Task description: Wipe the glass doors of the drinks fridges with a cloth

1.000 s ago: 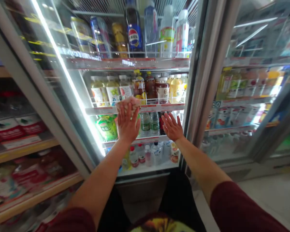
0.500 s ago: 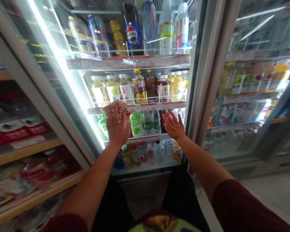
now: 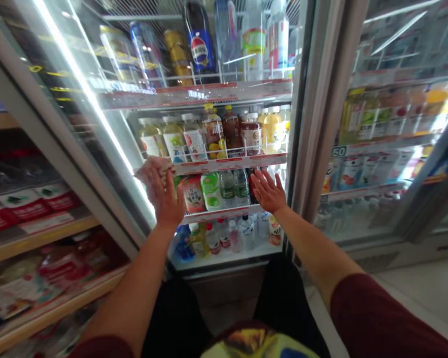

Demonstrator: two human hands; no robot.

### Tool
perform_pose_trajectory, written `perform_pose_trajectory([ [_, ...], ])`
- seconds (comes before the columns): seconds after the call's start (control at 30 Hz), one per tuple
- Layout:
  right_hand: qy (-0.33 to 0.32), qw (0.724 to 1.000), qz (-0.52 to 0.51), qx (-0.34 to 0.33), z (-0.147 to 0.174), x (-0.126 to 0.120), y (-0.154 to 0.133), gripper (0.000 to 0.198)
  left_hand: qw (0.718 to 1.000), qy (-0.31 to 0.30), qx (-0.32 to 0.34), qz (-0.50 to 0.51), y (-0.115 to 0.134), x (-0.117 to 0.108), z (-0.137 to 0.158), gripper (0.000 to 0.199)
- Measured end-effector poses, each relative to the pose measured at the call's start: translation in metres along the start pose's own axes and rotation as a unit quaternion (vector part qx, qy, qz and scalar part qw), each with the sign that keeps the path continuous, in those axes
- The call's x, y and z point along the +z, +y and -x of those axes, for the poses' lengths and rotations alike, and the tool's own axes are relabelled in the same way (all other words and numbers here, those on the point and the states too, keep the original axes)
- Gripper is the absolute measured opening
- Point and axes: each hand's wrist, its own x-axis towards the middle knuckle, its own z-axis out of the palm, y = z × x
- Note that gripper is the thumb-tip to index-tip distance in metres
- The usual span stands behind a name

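The glass-fronted fridge [image 3: 318,124] holds bottles [image 3: 253,132] and cans [image 3: 142,49]. The left hand [image 3: 167,201], grip apart, has slid the pinkish cloth [image 3: 151,166] toward the front's left edge; the right hand [image 3: 269,191], grip apart, stays right.

Just one view serves here: a head-worn camera peering forward and down, over its wearer's black-clad legs [image 3: 283,298] at six o'clock. I'd call it close to the tall, silver-framed, glass-fronted drinks cooler [image 3: 323,124] at twelve, with pale wood-edged shelves [image 3: 41,239] slanting in at eight.
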Motion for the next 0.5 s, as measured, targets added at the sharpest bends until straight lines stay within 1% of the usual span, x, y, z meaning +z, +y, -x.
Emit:
perform_pose_trajectory([
  [0.07,-0.013,1.0,-0.007,0.004,0.0,0.0,0.0,0.053,1.0,0.015,-0.005,0.0,0.003,-0.002,0.0,0.062],
  [0.17,-0.035,0.999,-0.027,0.016,0.0,0.0,0.0,0.053,1.0,0.009,-0.003,0.002,0.007,-0.001,0.024,0.061],
  [0.23,-0.031,0.999,-0.03,0.016,0.001,0.0,-0.001,0.054,1.0,-0.001,0.014,-0.006,0.005,0.001,0.041,0.061],
  [0.3,-0.024,0.999,-0.03,0.013,0.001,0.001,-0.001,0.054,1.0,-0.003,0.025,-0.018,-0.002,0.0,0.045,0.062],
  [0.37,-0.024,0.999,-0.031,0.013,0.001,0.001,-0.001,0.054,1.0,0.006,0.015,-0.023,-0.012,-0.003,0.032,0.061],
  [0.5,-0.029,0.999,-0.031,0.016,0.002,0.001,0.0,0.053,0.999,0.032,-0.026,-0.019,-0.027,-0.015,-0.009,0.06],
])
